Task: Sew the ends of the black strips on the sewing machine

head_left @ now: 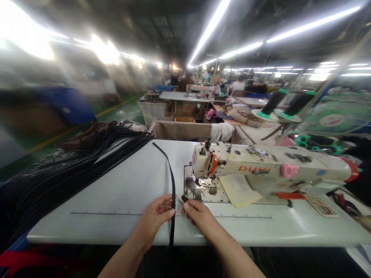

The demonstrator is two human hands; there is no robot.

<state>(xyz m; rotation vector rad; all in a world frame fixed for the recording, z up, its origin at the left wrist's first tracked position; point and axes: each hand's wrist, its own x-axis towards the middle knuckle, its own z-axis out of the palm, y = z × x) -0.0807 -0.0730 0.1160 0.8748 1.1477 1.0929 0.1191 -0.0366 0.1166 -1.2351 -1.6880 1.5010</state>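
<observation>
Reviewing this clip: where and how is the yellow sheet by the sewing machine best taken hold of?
I'd pinch the near edge of the yellow sheet, coming from the person's side. That edge lies exposed, while the far part runs in close to the machine's arm. It looks thin and limp, so thumb above and fingertip below should suit.

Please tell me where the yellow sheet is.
In the head view, the yellow sheet lies right of centre, along the sewing machine's near side.
</observation>
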